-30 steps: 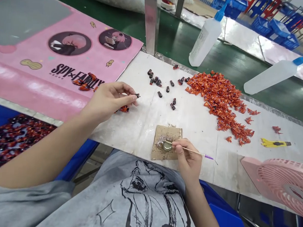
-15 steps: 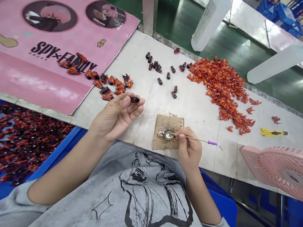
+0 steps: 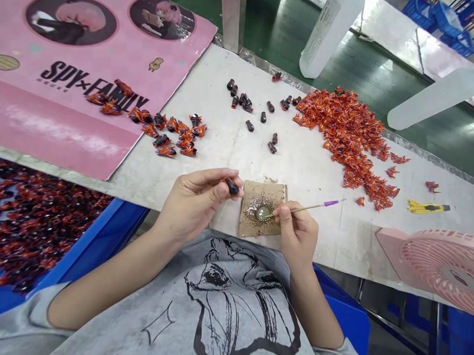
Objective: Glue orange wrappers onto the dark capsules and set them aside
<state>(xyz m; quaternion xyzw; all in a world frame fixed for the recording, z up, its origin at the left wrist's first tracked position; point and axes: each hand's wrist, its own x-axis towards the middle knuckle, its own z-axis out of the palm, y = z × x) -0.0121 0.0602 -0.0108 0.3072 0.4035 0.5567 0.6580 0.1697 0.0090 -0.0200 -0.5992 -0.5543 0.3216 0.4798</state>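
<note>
My left hand (image 3: 199, 199) pinches a small black-and-red plastic part (image 3: 231, 186) between thumb and fingers, just left of a cardboard square (image 3: 251, 227). In my right hand (image 3: 297, 229) is a thin stick (image 3: 311, 206) with a purple band, its lower tip at a small round cap (image 3: 264, 213) of clear liquid. The cap rests on the cardboard, which is spattered with wet drops. Farther back on the table lie several loose dark parts (image 3: 249, 126). To the left is a cluster of orange-and-black pieces (image 3: 186, 136).
A large heap of orange spiky pieces (image 3: 340, 124) covers the right of the table. Near it are a yellow cutter (image 3: 428, 207), a pink fan (image 3: 444, 262) and two white bottles (image 3: 329, 36). A pink printed sheet (image 3: 68, 125) lies left, above a blue bin (image 3: 98, 235) of parts.
My left hand has moved right and toward me with the part, from beside the orange-and-black cluster to the cardboard's edge. My right hand has barely moved; the stick's far end has risen.
</note>
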